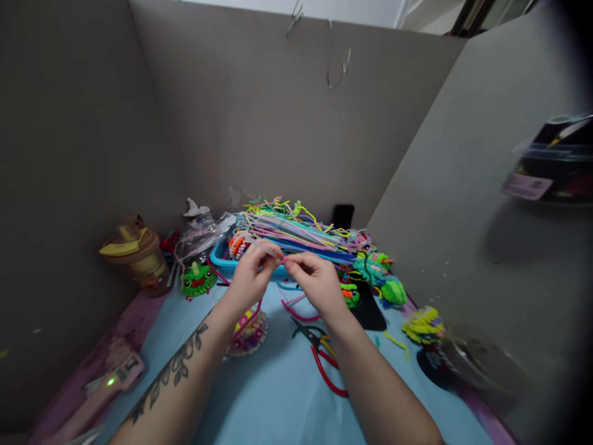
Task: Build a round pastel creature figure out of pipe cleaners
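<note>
My left hand [256, 267] and my right hand [316, 278] meet fingertip to fingertip above the table, both closed in a pinch. Between them is a pink pipe cleaner [284, 260], of which little shows; a pink length hangs below my left hand. Under my left wrist sits a round fuzzy piece [252, 334] in yellow, pink and cream, partly hidden by the arm. Red-handled scissors [330, 374] lie on the table beside my right forearm, near a curved magenta pipe cleaner [301, 316]. Yellow-handled pliers or cutters [327, 346] seem to lie against the scissors.
Behind my hands, a blue tray [222, 267] is heaped with colourful pipe cleaners [296, 228]. A green fuzzy figure [198, 280] sits left of it; several more lie right. A lidded cup [139, 253] and a pink device [118, 380] stand left. Grey panels [278, 123] enclose the table.
</note>
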`<state>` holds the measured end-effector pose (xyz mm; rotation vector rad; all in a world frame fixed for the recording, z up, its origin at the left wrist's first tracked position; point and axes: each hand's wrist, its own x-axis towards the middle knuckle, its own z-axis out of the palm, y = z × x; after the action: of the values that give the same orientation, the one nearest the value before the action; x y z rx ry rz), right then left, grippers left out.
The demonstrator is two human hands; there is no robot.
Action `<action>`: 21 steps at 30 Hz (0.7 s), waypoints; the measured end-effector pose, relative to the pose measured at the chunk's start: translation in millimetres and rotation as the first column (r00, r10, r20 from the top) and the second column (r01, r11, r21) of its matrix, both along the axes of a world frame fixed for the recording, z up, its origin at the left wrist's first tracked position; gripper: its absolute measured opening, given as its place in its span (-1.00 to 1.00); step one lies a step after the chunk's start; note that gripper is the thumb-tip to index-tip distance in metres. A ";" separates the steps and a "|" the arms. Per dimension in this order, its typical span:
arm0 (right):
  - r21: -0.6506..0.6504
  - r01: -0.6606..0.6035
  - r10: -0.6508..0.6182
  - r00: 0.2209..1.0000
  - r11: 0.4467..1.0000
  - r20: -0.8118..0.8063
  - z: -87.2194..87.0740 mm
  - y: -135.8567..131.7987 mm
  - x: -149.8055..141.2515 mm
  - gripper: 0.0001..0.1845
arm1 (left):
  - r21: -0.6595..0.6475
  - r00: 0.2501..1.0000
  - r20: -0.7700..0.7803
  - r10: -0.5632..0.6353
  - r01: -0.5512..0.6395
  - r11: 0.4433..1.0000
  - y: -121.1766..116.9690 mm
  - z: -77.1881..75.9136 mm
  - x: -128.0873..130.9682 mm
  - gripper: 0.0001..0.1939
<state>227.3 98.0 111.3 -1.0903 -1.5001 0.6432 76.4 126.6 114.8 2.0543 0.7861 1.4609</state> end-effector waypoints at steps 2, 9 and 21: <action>-0.017 -0.025 0.025 1.000 1.000 -0.017 0.6 0.3 1.0 -0.82 | -0.043 1.000 0.019 -0.022 0.023 0.999 -0.4 -0.4 0.5 -0.93; -0.100 -0.090 0.075 0.987 0.991 -0.142 3.3 -0.7 2.1 -0.79 | -0.261 0.995 0.091 -0.035 0.058 0.964 -3.4 -0.8 4.9 -0.91; -0.037 -0.044 0.039 0.989 0.998 -0.146 8.6 -2.4 5.6 -0.85 | -0.314 0.994 0.068 -0.086 0.103 0.944 -2.6 -1.5 2.2 -0.79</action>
<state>232.9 95.6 119.9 -1.0229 -1.3926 0.7687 78.6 124.0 113.3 1.7780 0.8295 1.2407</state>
